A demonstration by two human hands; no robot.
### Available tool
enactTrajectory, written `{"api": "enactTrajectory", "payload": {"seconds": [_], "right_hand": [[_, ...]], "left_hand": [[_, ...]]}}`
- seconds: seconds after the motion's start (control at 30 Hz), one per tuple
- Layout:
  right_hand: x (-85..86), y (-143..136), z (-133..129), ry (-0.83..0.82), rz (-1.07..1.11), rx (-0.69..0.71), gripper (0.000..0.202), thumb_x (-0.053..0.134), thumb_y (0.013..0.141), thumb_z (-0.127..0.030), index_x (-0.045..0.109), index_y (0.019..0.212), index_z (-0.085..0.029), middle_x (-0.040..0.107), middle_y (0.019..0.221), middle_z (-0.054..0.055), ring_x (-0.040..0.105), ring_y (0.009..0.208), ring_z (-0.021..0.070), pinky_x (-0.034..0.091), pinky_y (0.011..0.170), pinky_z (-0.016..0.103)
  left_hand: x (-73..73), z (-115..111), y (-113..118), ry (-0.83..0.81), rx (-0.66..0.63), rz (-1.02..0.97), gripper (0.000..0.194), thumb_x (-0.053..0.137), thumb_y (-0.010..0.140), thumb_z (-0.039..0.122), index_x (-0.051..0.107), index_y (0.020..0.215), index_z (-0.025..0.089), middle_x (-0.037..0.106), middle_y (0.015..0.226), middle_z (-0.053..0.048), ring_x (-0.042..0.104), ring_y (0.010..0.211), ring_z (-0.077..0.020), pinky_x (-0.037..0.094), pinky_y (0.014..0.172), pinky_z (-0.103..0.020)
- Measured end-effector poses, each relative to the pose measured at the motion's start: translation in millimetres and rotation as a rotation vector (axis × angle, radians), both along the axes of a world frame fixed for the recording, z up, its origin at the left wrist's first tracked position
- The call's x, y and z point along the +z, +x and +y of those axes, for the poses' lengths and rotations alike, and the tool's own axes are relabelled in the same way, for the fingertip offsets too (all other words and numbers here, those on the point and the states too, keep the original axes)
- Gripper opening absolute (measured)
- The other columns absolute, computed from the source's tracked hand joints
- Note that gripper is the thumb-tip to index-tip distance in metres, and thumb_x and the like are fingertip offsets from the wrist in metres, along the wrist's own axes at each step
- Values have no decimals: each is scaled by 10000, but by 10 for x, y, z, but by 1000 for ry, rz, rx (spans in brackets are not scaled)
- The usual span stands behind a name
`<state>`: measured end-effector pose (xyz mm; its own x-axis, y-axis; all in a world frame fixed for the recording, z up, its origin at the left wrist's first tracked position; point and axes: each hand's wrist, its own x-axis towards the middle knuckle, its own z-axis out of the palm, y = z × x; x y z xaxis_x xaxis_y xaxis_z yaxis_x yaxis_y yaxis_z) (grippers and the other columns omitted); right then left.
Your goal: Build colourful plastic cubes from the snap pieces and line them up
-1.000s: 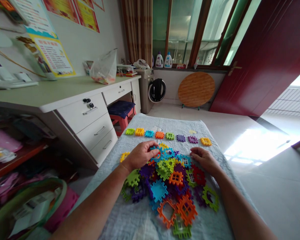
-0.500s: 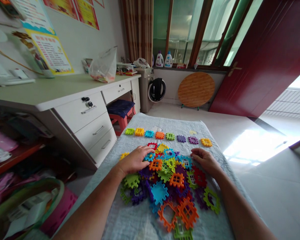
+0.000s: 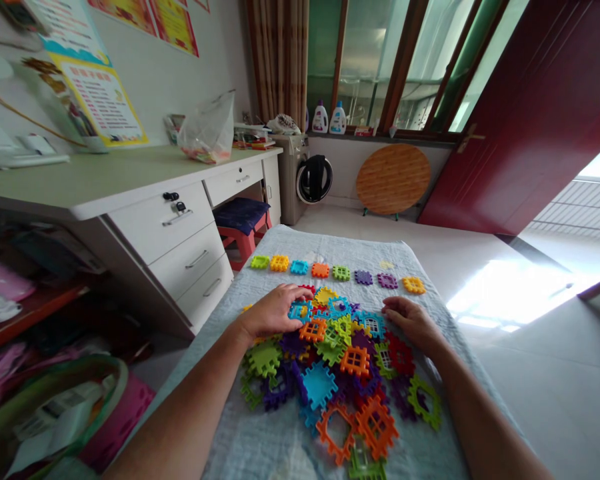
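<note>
"Interlocking plastic tiles, assorted colours. What supports them?"

"A pale blue cloth (image 3: pixel 260 443), creased, laid beneath the lot."

"Next in size?"

"One heap (image 3: pixel 320 385), mid-cloth: blue, orange, green, purple, red and yellow pieces, notched edges, many overlapping. Beyond it, one row of eight (image 3: pixel 320 270), lying flat and spaced apart: green, yellow, blue, orange, green, two purple, yellow."

"The hands?"

"Two, bare. Left hand (image 3: pixel 275 310): pinching, fingers over the far edge of a tile, thumb at the near edge. Right hand (image 3: pixel 413 320): fingers loosely bent, with nothing visible between them."

"And the work under way?"

"Handling a single piece at the heap, I judge. Neighbouring pieces crowd close, so parting it cleanly would call for a steady pinch on its rim and a light lift, lest the others drag along."

"Where does that piece lie?"

"Blue window tile (image 3: pixel 295 313), one: between the left thumb and fingers, at the heap's far left part. Whether it hangs clear or rests on others, I cannot tell. Orange window tile (image 3: pixel 305 331), one: just beside it, on the near side. Light-blue tile (image 3: pixel 364 320), one: the heap's far right part, near the right fingertips."
</note>
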<state>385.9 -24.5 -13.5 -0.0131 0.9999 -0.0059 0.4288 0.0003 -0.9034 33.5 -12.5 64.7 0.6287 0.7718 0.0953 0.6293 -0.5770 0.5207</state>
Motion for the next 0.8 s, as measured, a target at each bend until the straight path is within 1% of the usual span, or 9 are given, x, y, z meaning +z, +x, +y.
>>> {"api": "enactTrajectory", "payload": {"seconds": [0.1,0.2,0.33,0.43,0.6,0.8], "right_hand": [[-12,7,6,4,8,5,330,617,743,-419,591,992,-203,684,868,39,637,831,201,503,763,345],[-16,12,11,4,5,4,336,627,734,-423,598,986,-203,686,861,36,635,815,198,505,739,335],[-3,5,5,6,0,0,341,627,733,-423,600,988,-199,684,854,33,633,803,190,502,734,326],[11,-8,-6,10,0,0,337,620,740,-421,596,990,-195,682,857,36,629,801,187,500,729,324],[17,-17,-9,25,10,-14,338,637,724,-419,607,973,-192,685,850,40,628,790,190,506,720,331],[3,-8,-2,17,21,-4,344,633,723,-430,605,979,-202,686,858,38,635,825,200,508,750,336]], "left_hand": [[14,29,-91,65,50,-17,538,609,639,210,539,1173,218,574,1174,-61,512,1099,-236,393,978,-383],[-34,74,-174,91,56,25,548,603,630,195,538,1173,224,574,1168,-56,493,1118,-245,369,998,-395],[-122,109,-199,27,8,80,552,590,619,154,552,1166,215,582,1154,-58,519,1086,-236,394,975,-372],[-146,115,-199,-30,-2,68,579,585,618,140,535,1193,194,577,1188,-69,531,1092,-219,406,966,-336],[-134,137,-214,-85,29,74,597,607,626,180,515,1215,202,594,1220,-59,555,1092,-220,414,954,-332],[-75,152,-171,-103,52,121,555,634,613,208,562,1163,210,651,1139,-43,588,1040,-231,434,903,-312]]}}
